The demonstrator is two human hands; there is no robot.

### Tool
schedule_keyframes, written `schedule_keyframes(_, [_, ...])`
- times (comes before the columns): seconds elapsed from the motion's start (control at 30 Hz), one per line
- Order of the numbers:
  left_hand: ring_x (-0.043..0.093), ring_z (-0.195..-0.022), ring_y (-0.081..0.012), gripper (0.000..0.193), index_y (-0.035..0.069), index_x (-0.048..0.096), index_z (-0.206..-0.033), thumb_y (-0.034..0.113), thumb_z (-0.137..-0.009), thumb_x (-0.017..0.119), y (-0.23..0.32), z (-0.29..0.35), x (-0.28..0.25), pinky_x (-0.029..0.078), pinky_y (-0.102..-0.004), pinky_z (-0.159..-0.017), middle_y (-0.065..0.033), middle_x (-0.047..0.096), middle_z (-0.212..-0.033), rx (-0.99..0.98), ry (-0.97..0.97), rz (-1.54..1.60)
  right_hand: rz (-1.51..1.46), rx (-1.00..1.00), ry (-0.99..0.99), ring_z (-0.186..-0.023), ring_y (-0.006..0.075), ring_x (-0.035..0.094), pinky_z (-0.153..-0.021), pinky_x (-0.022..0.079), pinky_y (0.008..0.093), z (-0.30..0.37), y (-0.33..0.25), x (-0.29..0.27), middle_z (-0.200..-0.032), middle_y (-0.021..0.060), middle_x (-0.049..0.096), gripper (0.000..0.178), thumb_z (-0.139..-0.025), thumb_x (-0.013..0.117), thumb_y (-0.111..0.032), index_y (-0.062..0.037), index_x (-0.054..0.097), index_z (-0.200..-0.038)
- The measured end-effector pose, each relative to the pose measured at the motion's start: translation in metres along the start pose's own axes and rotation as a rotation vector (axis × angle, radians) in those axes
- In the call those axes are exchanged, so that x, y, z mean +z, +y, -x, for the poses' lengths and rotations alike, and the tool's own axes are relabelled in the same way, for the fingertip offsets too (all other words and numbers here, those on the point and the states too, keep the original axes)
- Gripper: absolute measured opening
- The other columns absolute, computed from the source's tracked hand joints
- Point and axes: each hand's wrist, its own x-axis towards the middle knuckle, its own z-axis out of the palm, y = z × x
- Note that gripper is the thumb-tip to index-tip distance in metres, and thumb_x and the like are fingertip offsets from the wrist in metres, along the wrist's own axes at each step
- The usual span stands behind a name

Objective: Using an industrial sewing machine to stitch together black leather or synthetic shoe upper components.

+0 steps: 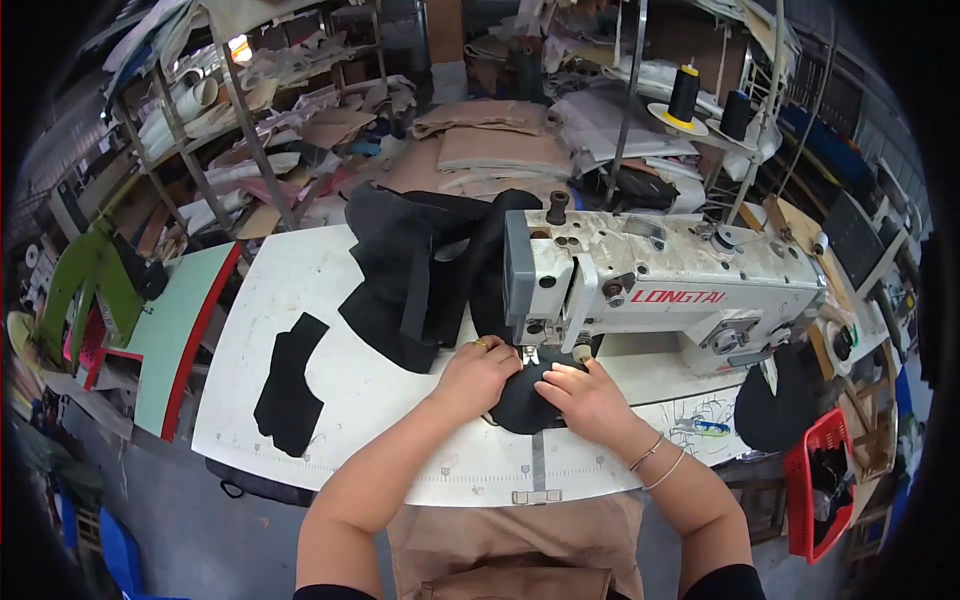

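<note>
A black fabric piece (524,404) with a rounded near edge lies under the needle area of a white sewing machine (690,290). At its left edge, my left hand (476,380) has its fingers curled together on the fabric close to the presser foot (531,354). From the right, my right hand (590,402) rests its fingers, spread and fairly flat, on the same piece. Behind my left hand a larger heap of black fabric (400,270) lies against the machine head. Farther left on the white table (260,350) is a separate black cut piece (291,385).
Right of the machine bed lie a small thread snipper (703,428) and another black piece (770,400). A red basket (800,500) stands beyond the table's right edge. Thread cones (684,95) sit behind the machine. A green-topped table (185,325) stands at the left.
</note>
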Motion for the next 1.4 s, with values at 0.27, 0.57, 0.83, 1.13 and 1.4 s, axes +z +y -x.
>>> schedule_keyframes(0.27, [0.059, -0.105, -0.0219, 0.021, 0.012, 0.066, -0.092, 0.008, -0.073, 0.061, -0.009, 0.000, 0.006, 0.050, -0.0355, -0.083, 0.0021, 0.065, -0.102, 0.037, -0.005, -0.088, 0.000, 0.031, 0.000, -0.103, 0.0206, 0.060, -0.106, 0.032, 0.0499, -0.006, 0.004, 0.002, -0.111, 0.0054, 0.061, 0.031, -0.077, 0.060, -0.010, -0.0119, 0.061, -0.108])
schedule_keyframes(0.57, [0.059, -0.104, -0.0215, 0.021, 0.012, 0.067, -0.093, 0.008, -0.073, 0.060, -0.007, 0.001, 0.008, 0.050, -0.0350, -0.084, 0.0019, 0.065, -0.103, -0.008, -0.006, -0.085, 0.002, 0.079, 0.006, -0.111, 0.0207, 0.058, -0.107, 0.030, 0.0544, -0.003, 0.000, 0.003, -0.116, 0.0047, 0.061, 0.033, -0.076, 0.061, -0.006, -0.0120, 0.062, -0.108])
schedule_keyframes(0.83, [0.060, -0.100, -0.0204, 0.020, 0.012, 0.067, -0.092, 0.008, -0.074, 0.061, -0.004, 0.000, 0.007, 0.051, -0.0332, -0.081, 0.0018, 0.065, -0.101, -0.022, 0.016, -0.074, -0.064, 0.177, -0.069, -0.118, 0.0218, 0.054, -0.105, 0.031, 0.0546, -0.001, -0.001, 0.004, -0.122, 0.0054, 0.058, 0.040, -0.075, 0.060, -0.004, -0.0135, 0.060, -0.114])
schedule_keyframes(1.13, [0.061, -0.101, -0.0247, 0.020, 0.009, 0.068, -0.096, 0.007, -0.076, 0.064, -0.012, 0.003, 0.002, 0.051, -0.0362, -0.085, -0.0023, 0.066, -0.101, -0.063, -0.008, 0.053, -0.224, 0.108, 0.016, -0.120, 0.0282, 0.052, -0.091, 0.041, 0.0407, -0.003, 0.005, 0.000, -0.121, 0.0113, 0.059, 0.049, -0.066, 0.055, 0.008, -0.0069, 0.062, -0.112])
schedule_keyframes(1.4, [0.047, -0.126, -0.0299, 0.041, 0.010, 0.063, -0.118, 0.007, -0.077, 0.069, -0.035, 0.002, -0.031, 0.040, -0.0380, -0.105, -0.0105, 0.055, -0.129, -0.145, -0.223, 0.541, 0.163, 0.688, 0.146, -0.114, 0.0364, 0.051, -0.095, 0.041, 0.0482, -0.029, 0.103, 0.048, -0.118, 0.0202, 0.057, 0.034, -0.088, 0.057, -0.028, -0.0041, 0.059, -0.113])
